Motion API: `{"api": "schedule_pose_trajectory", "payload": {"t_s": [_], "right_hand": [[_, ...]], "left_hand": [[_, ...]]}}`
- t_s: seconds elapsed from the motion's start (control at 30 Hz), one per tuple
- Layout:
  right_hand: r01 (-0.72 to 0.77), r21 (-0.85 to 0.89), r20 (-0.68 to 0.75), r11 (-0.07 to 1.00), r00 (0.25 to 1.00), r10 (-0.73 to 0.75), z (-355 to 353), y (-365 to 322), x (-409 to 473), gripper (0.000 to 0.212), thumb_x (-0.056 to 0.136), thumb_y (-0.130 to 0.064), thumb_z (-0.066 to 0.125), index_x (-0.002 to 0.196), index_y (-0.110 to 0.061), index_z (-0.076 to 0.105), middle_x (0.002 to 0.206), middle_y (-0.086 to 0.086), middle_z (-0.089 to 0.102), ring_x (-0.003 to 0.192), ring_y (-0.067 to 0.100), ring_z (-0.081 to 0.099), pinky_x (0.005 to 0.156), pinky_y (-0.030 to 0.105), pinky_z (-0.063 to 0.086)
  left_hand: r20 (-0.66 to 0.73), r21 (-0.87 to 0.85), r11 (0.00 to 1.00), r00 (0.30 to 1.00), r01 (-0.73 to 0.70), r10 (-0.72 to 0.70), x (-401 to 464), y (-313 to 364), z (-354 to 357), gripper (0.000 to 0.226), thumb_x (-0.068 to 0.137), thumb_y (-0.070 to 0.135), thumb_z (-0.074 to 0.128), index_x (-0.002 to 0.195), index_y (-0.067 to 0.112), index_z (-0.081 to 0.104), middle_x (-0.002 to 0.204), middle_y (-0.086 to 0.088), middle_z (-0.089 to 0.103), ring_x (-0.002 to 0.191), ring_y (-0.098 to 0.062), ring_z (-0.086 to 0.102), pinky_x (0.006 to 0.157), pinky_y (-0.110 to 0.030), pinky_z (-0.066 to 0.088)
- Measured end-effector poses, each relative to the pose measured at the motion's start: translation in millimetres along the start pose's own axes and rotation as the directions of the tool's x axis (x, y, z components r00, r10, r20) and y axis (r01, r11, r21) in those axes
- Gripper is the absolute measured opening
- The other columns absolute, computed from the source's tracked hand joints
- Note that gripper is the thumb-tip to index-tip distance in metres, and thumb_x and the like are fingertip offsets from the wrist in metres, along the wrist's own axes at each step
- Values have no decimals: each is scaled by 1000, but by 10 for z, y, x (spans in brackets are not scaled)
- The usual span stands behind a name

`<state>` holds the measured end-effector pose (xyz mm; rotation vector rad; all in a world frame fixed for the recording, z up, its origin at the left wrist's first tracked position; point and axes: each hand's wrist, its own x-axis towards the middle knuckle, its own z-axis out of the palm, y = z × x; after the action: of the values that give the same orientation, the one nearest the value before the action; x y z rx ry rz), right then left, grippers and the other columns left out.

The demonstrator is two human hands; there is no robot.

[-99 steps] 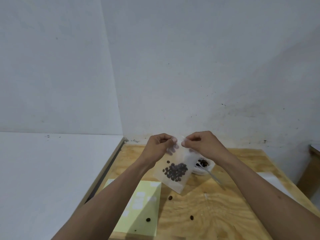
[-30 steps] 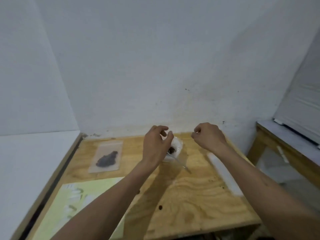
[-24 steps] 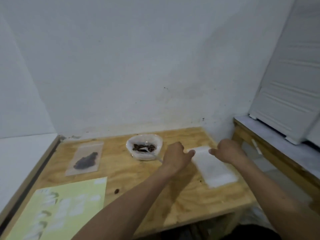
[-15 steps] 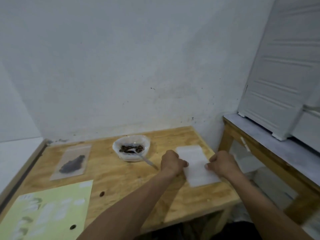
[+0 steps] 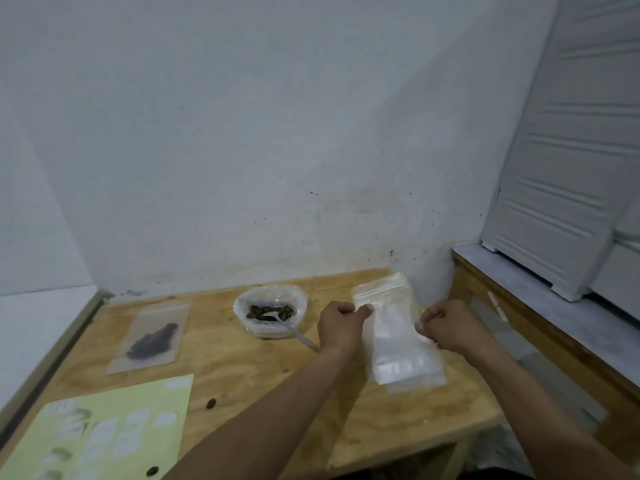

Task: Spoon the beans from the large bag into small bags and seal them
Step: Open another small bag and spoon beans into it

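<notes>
Stack of empty small bags (image 5: 398,341) near table's (image 5: 242,368) right edge. Left hand (image 5: 341,325) pinches its left side, right hand (image 5: 450,327) its right side, fingers curled. Large bag (image 5: 270,315) with beans just left of left hand.

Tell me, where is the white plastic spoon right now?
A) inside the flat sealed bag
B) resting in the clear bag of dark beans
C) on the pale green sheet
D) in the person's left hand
B: the white plastic spoon rests in the open clear bag of dark beans, its handle over the rim; neither hand touches it.
</notes>
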<state>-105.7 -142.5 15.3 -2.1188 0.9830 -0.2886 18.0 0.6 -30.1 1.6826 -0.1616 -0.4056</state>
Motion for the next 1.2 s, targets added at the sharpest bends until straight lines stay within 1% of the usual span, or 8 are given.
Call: {"api": "schedule_pose_trajectory", "payload": {"t_s": [0.2, 0.33, 0.47, 0.7, 0.87, 0.97, 1.03, 1.2], "right_hand": [[1, 207, 105, 978, 994, -23, -83, -289, -40, 10, 87, -2, 74, 81, 2, 68, 64, 11, 62, 55, 17, 54, 46, 21, 46], [-6, 215, 138, 977, 990, -24, 69, -461, 12, 24, 83, -13, 82, 95, 5, 71, 77, 11, 70, 69, 18, 64, 66, 31, 55], [191, 54, -105, 980, 977, -185, 261, -820, -33, 32, 87, -40, 75, 104, -13, 69, 100, 0, 69, 99, 21, 66, 81, 30, 47], [94, 594, 109, 799, 975, -196, 465, -1716, -238, 47, 92, -54, 62, 93, -9, 76, 89, 5, 79, 80, 19, 76, 70, 31, 62], [-34, 721, 245, 692, 947, -209, 685, -2024, -267, 27, 91, -26, 70, 95, 0, 74, 89, 9, 79, 73, 18, 73, 70, 28, 58], [-74, 766, 267, 639, 940, -211, 817, -2112, -293, 14, 90, -11, 70, 90, 3, 73, 78, 12, 75, 65, 16, 68, 64, 26, 56], [-57, 768, 252, 638, 942, -220, 890, -2138, -294, 13, 89, -10, 73, 85, 3, 75, 72, 11, 73, 64, 15, 67, 65, 26, 56], [108, 733, 176, 672, 924, -340, 1114, -2147, -341, 23, 86, -19, 77, 80, 3, 78, 67, 7, 70, 56, 10, 61, 60, 22, 51]], "left_hand": [[25, -114, 990, 996, -87, 91, 106, 149, -170, 25, 87, 32, 79, 101, 17, 65, 92, 3, 64, 93, -20, 61, 85, -29, 48], [-27, -359, 920, 987, -159, 161, 98, 381, -392, 7, 90, 7, 75, 93, 3, 70, 82, -9, 72, 71, -21, 63, 64, -26, 53], [-122, -343, 874, 939, -343, 321, 124, 681, -757, 4, 91, 7, 74, 93, 4, 72, 82, -11, 77, 66, -22, 68, 63, -31, 59], [-223, -25, 765, 750, -643, 623, 90, 1006, -1434, 2, 88, 15, 78, 88, 16, 80, 85, 7, 78, 83, -9, 72, 76, -19, 55], [-73, 487, 354, 367, -798, 927, 221, 831, -1839, 7, 88, 19, 74, 91, 18, 80, 94, 12, 77, 87, -8, 71, 73, -32, 58], [-9, 544, 259, 304, -798, 953, 224, 745, -2011, 19, 88, 28, 66, 94, 16, 80, 96, 9, 77, 87, -10, 72, 69, -35, 60], [61, 511, 303, 386, -804, 920, 140, 723, -2106, 24, 87, 36, 72, 98, 16, 79, 97, 10, 76, 86, -6, 71, 72, -33, 59], [63, 247, 802, 835, -544, 547, -78, 742, -2242, 48, 74, 45, 88, 110, 17, 75, 93, 8, 78, 84, -3, 74, 77, -19, 57]]}}
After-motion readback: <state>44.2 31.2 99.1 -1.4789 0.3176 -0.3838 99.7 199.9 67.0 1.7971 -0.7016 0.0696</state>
